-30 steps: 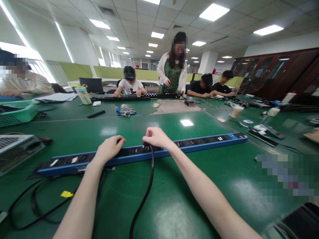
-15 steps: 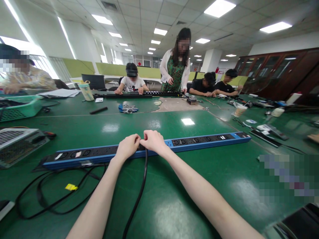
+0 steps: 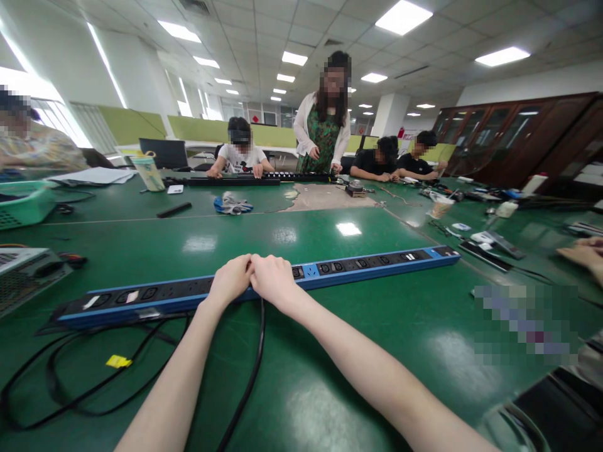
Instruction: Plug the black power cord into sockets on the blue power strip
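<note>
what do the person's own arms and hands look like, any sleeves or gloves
The left hand and right hand are gloveless. The left forearm and right forearm show no sleeve, watch or bracelet. Some fingers are hidden, so rings can't be ruled out.

Passage available over table right of centre. Obstructions: strip spanning mid-frame, cables lower left, case left edge.

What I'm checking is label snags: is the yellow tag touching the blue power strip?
Apart. In the head view, green tabletop shows between the yellow tag and the blue power strip.
</note>
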Motion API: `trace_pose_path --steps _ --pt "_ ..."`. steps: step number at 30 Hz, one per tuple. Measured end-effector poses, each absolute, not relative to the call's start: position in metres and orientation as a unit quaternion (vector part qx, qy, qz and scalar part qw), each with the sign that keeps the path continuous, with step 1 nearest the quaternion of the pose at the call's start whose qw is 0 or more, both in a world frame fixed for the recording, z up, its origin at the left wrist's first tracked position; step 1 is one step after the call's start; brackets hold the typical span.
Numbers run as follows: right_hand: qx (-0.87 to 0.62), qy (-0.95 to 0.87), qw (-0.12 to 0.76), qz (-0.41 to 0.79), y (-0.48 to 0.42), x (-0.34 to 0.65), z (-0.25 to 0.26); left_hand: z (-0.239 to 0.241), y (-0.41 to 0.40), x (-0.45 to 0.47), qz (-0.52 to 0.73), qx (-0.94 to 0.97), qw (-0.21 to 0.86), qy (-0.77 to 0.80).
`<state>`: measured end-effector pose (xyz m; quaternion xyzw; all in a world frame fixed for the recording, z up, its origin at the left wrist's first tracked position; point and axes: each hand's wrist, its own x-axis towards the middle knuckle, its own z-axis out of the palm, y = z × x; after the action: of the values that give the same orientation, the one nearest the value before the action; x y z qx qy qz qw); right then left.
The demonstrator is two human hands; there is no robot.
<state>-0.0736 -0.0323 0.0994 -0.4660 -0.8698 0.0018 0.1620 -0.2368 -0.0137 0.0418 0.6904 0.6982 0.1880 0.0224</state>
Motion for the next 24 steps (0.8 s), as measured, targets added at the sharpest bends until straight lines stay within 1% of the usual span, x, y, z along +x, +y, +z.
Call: trace_pose_path --steps 4,9,14,17,22,24 --pt "-0.465 -0.870 0.162 0.001 -0.033 -0.074 0.098 0.039 -0.012 -0.238 0.196 0.689 0.027 0.697" --pt "-0.467 -0.864 0.187 -0.006 -0.041 -0.072 0.089 0.040 -0.011 -0.239 0.189 0.693 0.029 0.695" --pt "-0.458 -0.871 0.177 0.017 -0.030 -0.071 0.089 0.044 -0.012 -0.236 0.205 0.692 0.043 0.691" --pt "-0.455 -0.872 0.172 0.058 -0.008 -0.068 0.096 0.047 -0.014 -0.233 0.220 0.688 0.056 0.689" --pt "-0.406 -0.879 0.116 0.222 0.015 -0.061 0.107 0.049 -0.015 -0.231 0.222 0.680 0.066 0.696" --pt "-0.412 -0.880 0.123 0.201 0.011 -0.061 0.105 0.048 -0.014 -0.232 0.226 0.681 0.065 0.693"
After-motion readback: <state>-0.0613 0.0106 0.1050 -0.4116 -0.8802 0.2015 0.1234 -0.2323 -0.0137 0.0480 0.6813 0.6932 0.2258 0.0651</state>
